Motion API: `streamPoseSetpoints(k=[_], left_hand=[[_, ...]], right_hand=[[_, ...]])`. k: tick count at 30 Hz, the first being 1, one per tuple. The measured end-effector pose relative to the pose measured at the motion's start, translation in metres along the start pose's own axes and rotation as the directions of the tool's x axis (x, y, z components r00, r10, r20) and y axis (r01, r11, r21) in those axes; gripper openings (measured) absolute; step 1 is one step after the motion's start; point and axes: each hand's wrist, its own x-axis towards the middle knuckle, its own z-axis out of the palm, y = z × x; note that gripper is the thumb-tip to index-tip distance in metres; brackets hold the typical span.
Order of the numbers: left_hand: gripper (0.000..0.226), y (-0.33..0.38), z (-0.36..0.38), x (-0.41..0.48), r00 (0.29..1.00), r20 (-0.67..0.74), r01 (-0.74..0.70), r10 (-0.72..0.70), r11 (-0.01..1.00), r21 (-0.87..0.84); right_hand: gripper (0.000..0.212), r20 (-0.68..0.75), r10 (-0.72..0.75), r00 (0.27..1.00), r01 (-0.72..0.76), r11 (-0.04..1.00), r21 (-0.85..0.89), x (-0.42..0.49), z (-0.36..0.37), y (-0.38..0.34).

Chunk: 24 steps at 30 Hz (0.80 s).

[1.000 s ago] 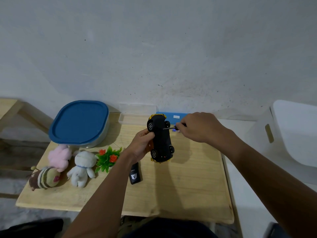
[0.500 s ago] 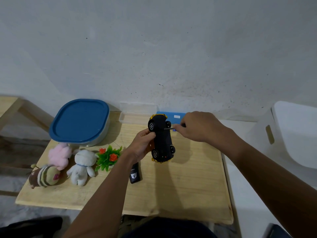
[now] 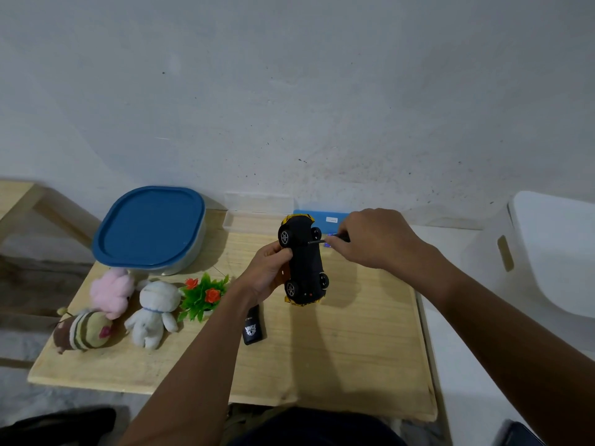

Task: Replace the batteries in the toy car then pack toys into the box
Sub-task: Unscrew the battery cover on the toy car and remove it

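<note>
PHOTOGRAPHER: Hardly anything has shifted in the past second. The toy car (image 3: 304, 259) hangs at the same spot above the wooden table (image 3: 354, 349), and the screwdriver (image 3: 318, 242) keeps its tip against the black underside, near the upper pair of wheels.

DESK: And the hands?

PHOTOGRAPHER: The left hand (image 3: 269, 272) grips the car by its side, wheels turned toward the camera and yellow body facing away. The right hand (image 3: 373, 239) is curled round the screwdriver's handle, with the shaft pointing left into the chassis. Whether the tip sits in a screw head is too small to tell.

DESK: What does that stillness mean for the job?

PHOTOGRAPHER: My reading is that the battery-cover screw is being worked and the cover is not off yet. No batteries are in sight, so the task looks to be in its early part.

DESK: What lies around it?

PHOTOGRAPHER: A black remote (image 3: 253, 326) lies on the table just beside the left forearm. Further left are a plastic flower plant (image 3: 203, 292), a white plush (image 3: 154, 312), a pink plush (image 3: 111, 289) and a striped plush (image 3: 85, 329), all unpacked. Behind them stands the blue-lidded box (image 3: 148, 226) with its lid on. A clear case (image 3: 254, 217) sits at the table's back edge by the wall.
</note>
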Motion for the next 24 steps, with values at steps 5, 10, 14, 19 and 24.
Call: streamPoseSetpoints(k=[5, 10, 14, 19, 24], left_hand=[[0.045, -0.0042, 0.0017, -0.0004, 1.000, -0.015, 0.010, -0.010, 1.000, -0.006], [0.044, -0.0031, 0.0027, -0.0009, 1.000, -0.003, 0.012, -0.012, 1.000, -0.016], [0.044, -0.0042, 0.0022, -0.0012, 1.000, -0.026, 0.016, -0.016, 1.000, -0.016], [0.027, -0.0043, 0.0042, -0.0022, 0.999, -0.030, 0.012, -0.013, 0.999, -0.037], [0.029, -0.0024, 0.0052, -0.0032, 0.999, -0.020, 0.034, -0.035, 0.999, -0.030]], right_hand=[[0.018, 0.000, -0.058, 0.998, 0.058, 0.995, 0.082, -0.0024, -0.0053, 0.0050], [0.045, 0.024, 0.000, 1.000, 0.000, 1.000, 0.026, -0.0011, -0.0009, 0.0028], [0.027, -0.018, -0.026, 1.000, 0.027, 0.999, 0.042, -0.0023, 0.0026, 0.0052], [0.019, 0.009, -0.037, 0.999, 0.034, 0.985, 0.167, -0.0059, 0.0013, 0.0061], [0.027, -0.045, -0.028, 0.999, 0.033, 0.991, 0.126, -0.0076, 0.0038, 0.0068]])
